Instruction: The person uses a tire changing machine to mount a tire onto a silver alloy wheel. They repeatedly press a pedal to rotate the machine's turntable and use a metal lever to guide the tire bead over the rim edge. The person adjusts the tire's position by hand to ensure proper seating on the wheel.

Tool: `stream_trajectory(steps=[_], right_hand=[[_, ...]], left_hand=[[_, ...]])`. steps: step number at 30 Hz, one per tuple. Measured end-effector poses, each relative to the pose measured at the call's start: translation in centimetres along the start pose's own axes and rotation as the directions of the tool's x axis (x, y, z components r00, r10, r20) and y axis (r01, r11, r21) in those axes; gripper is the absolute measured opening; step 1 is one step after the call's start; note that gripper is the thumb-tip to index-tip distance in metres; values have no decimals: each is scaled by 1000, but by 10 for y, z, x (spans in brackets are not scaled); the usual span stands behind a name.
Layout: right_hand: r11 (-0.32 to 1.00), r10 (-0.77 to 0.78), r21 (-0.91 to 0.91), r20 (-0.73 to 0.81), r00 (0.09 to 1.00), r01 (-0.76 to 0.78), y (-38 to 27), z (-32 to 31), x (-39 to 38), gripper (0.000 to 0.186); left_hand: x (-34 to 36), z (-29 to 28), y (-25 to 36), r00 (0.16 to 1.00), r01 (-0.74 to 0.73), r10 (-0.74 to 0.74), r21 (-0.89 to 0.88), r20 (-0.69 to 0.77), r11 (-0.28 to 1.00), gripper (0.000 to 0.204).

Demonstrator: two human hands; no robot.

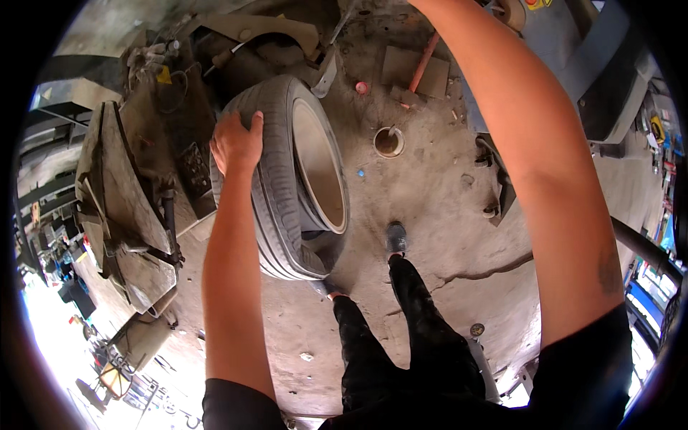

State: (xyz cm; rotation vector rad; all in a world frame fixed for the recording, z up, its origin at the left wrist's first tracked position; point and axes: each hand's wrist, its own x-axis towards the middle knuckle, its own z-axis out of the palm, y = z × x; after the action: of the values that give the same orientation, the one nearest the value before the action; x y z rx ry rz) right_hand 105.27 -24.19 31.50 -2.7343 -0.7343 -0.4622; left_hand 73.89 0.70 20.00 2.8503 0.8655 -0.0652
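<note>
My left hand [236, 141] grips the upper outer tread of a black car tire [276, 186], which stands upright, leaning slightly, with a light-coloured rim [319, 172] inside it; a gap shows between tire and rim at the lower part. My right arm [527, 143] reaches up to the top edge of the head view, where the hand is cut off, so its fingers are hidden. My feet, one in a dark shoe [396, 236], stand behind and beside the tire on the concrete floor.
A dusty metal machine [129, 215] stands left of the tire. A white bucket [389, 143] with dark contents, a red-handled tool [424, 61] and a flat board [398, 64] lie ahead. Grey equipment [609, 100] and a black bar [638, 247] are on the right.
</note>
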Motion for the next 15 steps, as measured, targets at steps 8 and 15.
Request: stream_trajectory(steps=[8,15], right_hand=[[982,-50,186,348,936,-17,-86,-43,-38,25],[973,-103,229,405,908,9,-82,-44,-22,25]], left_hand=[[-39,2,-47,989,-55,53,-13,-137,998,63],[-130,7,-75,940,-265,264,26,-215,964,62]])
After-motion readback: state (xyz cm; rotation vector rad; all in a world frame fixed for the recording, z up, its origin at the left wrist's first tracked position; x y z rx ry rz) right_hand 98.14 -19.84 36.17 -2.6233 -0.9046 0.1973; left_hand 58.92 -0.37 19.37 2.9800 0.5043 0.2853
